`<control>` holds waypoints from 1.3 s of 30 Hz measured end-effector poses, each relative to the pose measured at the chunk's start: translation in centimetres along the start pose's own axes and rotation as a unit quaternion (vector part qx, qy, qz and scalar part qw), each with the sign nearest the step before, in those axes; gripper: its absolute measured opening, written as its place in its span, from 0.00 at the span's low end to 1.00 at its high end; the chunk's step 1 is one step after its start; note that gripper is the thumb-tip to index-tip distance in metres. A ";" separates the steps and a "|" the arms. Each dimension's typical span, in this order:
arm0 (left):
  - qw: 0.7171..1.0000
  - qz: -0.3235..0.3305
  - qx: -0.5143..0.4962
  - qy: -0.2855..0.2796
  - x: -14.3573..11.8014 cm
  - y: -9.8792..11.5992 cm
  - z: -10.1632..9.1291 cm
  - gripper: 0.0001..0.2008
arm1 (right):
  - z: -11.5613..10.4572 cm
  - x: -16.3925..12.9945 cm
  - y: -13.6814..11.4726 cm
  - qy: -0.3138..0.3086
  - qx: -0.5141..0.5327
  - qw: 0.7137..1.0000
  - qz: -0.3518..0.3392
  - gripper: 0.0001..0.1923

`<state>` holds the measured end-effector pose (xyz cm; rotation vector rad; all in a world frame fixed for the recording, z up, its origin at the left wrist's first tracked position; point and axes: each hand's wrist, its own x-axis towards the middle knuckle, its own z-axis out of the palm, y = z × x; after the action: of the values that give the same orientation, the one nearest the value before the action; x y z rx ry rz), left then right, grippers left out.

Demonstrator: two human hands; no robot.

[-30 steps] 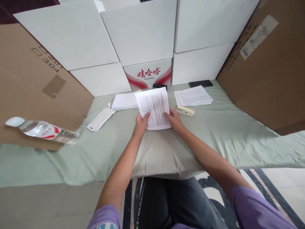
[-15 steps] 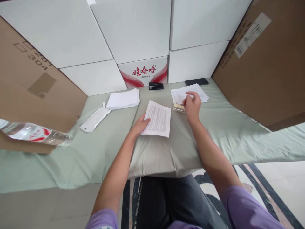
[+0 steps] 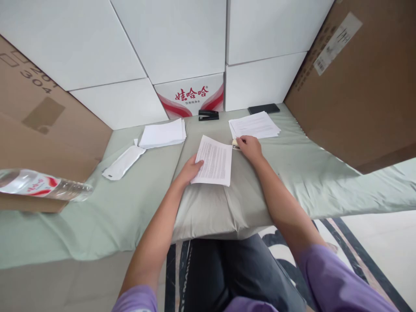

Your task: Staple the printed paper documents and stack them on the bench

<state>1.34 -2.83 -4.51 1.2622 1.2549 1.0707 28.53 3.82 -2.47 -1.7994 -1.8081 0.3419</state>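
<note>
The printed sheets [image 3: 212, 161] lie flat on the pale green cloth, a thin white set covered in dense lines of text, turned slightly askew, with their lower left edge under the fingers. The cream stapler [image 3: 235, 143] lies just beside their upper right corner, mostly hidden, only its left end showing.
</note>
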 end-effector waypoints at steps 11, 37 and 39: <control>1.000 0.004 -0.001 -0.003 0.1 -0.3 0.1 0.19 | 0.3 -0.3 -1.2 -0.025 0.000 1.000 0.006 0.20; 0.976 -0.076 0.090 -0.182 -0.3 -0.6 -0.9 0.12 | -0.4 3.8 -1.5 -0.204 -0.030 0.976 0.066 0.15; 0.965 -0.112 0.125 -0.200 -0.5 -0.5 -1.5 0.12 | -0.7 3.7 -1.5 -0.200 -0.023 0.977 0.072 0.14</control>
<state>-0.25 -3.24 -4.80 1.4012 1.2046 0.4728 27.84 7.22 -0.29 -2.0090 -1.9614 0.7733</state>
